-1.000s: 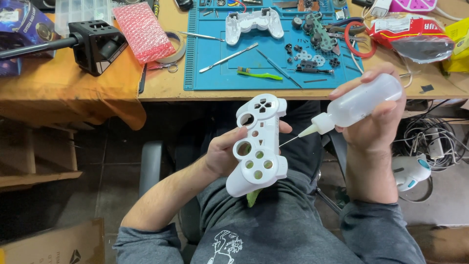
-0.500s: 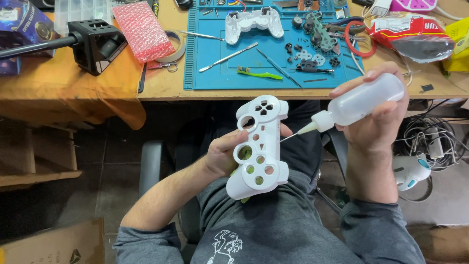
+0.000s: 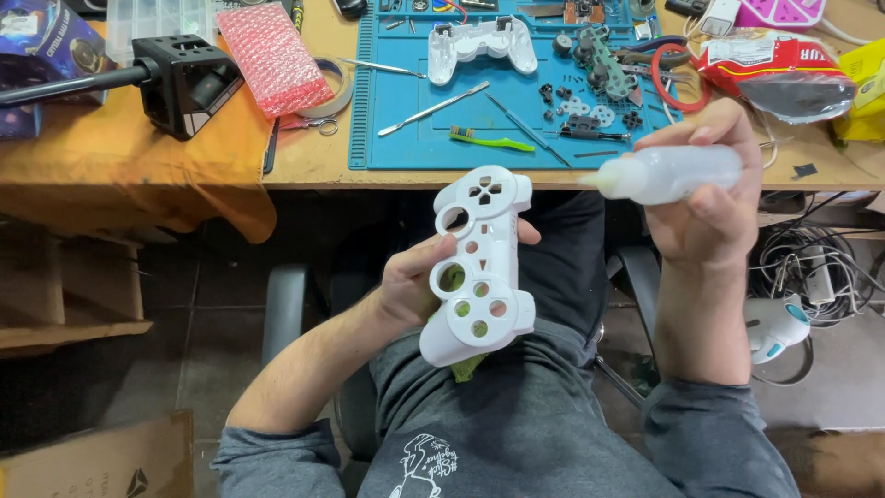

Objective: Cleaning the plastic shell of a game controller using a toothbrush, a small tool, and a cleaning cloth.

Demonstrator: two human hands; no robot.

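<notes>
- Since a second ago, I'm lifting the squeeze bottle [image 3: 668,173] away, its nozzle clear of the shell.
- I'm gripping the white controller shell [image 3: 479,263] in my left hand [image 3: 415,281], long axis running away from me.
- I'm clasping the bottle in my right hand [image 3: 714,207], up and right of the shell.

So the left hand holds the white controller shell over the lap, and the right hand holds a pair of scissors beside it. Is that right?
Not quite. The left hand does hold the white controller shell over the lap, but the right hand holds a clear squeeze bottle with a pointed nozzle, not scissors. The head view shows the bottle lying sideways, its nozzle pointing toward the shell without touching it.
</notes>
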